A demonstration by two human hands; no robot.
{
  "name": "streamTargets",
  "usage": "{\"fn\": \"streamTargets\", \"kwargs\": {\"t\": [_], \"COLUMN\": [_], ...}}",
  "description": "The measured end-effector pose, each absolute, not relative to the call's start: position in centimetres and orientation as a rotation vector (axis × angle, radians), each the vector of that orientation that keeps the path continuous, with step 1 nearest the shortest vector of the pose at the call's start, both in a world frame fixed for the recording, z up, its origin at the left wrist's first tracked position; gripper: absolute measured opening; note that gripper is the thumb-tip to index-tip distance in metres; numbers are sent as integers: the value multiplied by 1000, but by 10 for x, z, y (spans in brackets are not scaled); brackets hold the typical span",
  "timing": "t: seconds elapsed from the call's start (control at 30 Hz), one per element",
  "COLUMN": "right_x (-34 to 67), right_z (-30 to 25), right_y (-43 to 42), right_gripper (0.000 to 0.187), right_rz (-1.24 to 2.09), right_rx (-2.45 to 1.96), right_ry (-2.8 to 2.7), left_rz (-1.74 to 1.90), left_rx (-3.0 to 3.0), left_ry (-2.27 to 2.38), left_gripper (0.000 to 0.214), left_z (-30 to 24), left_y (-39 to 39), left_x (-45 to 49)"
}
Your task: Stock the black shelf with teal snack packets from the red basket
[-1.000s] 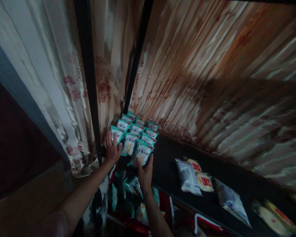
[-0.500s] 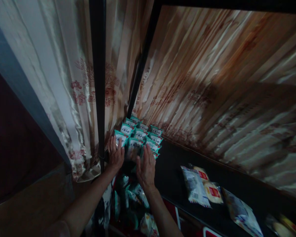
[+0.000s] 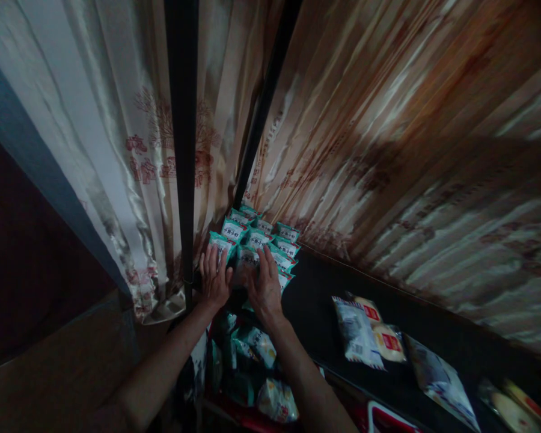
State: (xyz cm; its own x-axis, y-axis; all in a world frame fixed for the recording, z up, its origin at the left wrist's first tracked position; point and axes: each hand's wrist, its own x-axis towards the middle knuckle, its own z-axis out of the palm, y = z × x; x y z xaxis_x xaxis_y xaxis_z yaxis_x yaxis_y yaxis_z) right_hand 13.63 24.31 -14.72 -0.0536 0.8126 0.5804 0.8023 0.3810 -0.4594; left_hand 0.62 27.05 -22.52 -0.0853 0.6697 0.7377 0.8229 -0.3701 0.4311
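So our green-and-white snack packets (image 3: 258,239) stand in rough rows at the corner of the black desk (image 3: 309,313), labels toward us. Three columns look pretty well formed, and a bunch of loose packets (image 3: 277,400) lie jumbled in the red crate (image 3: 234,414) below — so we'd call it partway, no exact count. Our left hand (image 3: 216,281) has its fingers (image 3: 213,260) slightly spread over the front-left packet (image 3: 221,240), thumb apart, seemingly resting on it rather than clamping. Our right hand (image 3: 265,291) sits by the front middle and right ones, fingers loosely apart — can't tell how firmly it's touching anything. Further right lie a striped bag (image 3: 355,337) and bread packs (image 3: 390,346); pleated curtains (image 3: 365,150) hang behind.
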Motion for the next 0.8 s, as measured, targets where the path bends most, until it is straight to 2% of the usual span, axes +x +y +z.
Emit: {"fn": "streamTargets", "kwargs": {"t": [0.3, 0.6, 0.8], "right_x": [106, 101, 99], "right_z": [-160, -166, -171], "right_y": [249, 257, 257], "right_gripper": [52, 53, 50], "right_rz": [290, 269, 266], "right_rx": [-1540, -1624, -1632], "right_ry": [-1705, -1679, -1648], "left_rz": [-1340, -1181, -1175], "left_rx": [-2330, -2436, -2412], "left_ry": [-1386, -1417, -1355], "left_gripper": [49, 58, 54], "left_z": [-221, -227, -234], "left_y": [258, 261, 265], "left_x": [13, 26, 28]}}
